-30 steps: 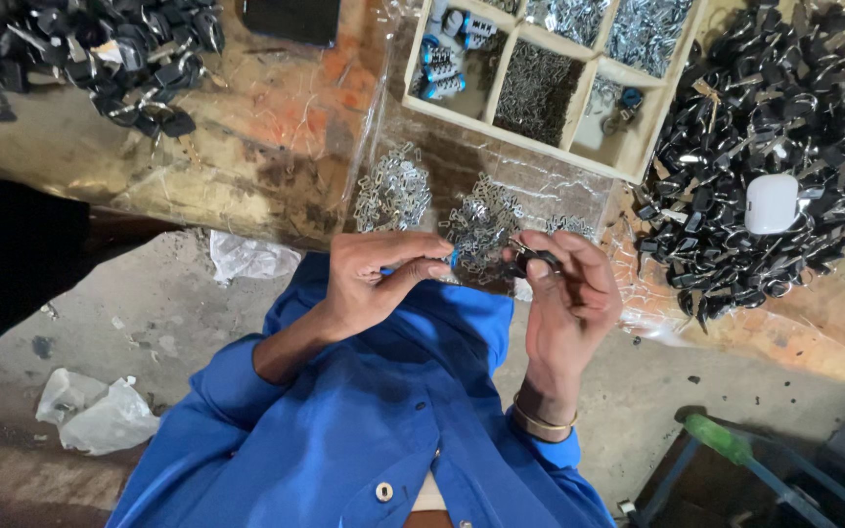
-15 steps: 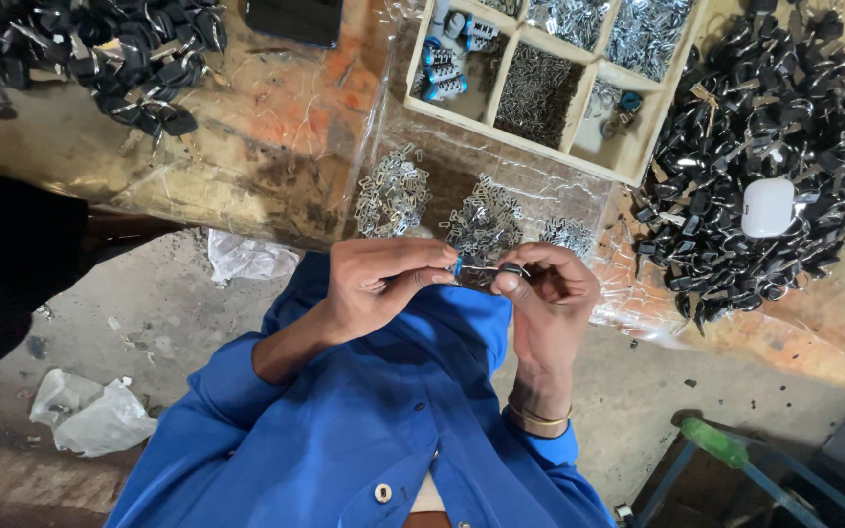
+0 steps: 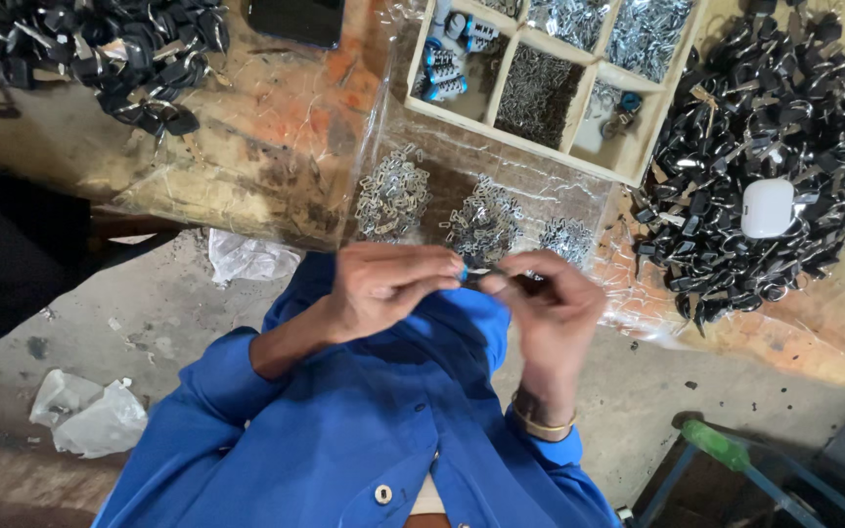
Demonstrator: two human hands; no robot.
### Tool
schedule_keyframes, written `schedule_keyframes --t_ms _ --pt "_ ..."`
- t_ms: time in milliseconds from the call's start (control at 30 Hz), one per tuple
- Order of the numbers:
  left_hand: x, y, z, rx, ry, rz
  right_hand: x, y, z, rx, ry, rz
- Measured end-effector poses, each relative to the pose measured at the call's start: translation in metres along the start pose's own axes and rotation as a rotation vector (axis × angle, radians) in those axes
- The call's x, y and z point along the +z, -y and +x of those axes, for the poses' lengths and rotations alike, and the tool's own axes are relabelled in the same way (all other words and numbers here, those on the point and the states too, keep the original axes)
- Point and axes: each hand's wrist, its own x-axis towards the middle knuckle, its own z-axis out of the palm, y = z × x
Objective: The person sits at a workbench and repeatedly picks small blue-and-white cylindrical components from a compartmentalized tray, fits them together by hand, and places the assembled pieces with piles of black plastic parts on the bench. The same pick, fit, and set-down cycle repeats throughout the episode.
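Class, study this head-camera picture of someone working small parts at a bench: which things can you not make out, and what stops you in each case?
- Small blue-tipped part in the head view: pinched between left hand and right hand; fingers cover it.
- Wooden tray: top edge cuts it off.
- Dark flat object: cut by the top edge.
- Green-handled tool: partly out of frame at the bottom.

Just beyond the fingertips, three small heaps of silvery metal clips lie on a clear plastic sheet, and past them sits a wooden compartment tray of small metal parts. Right of the fingers, a white case rests on a pile of black parts; far left lies another black pile.
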Motion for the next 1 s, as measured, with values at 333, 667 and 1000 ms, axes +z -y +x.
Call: schedule_keyframes --t_ms 333,667,1000 --pt "0.002 -0.004 0.000 -0.101 0.037 -0.037 -0.011 -0.002 0.019 -0.315 0.334 -0.071" --pt "-0.039 -0.005 0.005 -0.212 0.492 -0.235 -0.060 0.028 0.050 -0.560 0.289 0.507" --pt "-0.035 -0.013 0.032 -0.002 0.482 -0.004 -0.103 0.023 0.107 -0.499 -0.168 -1.082"
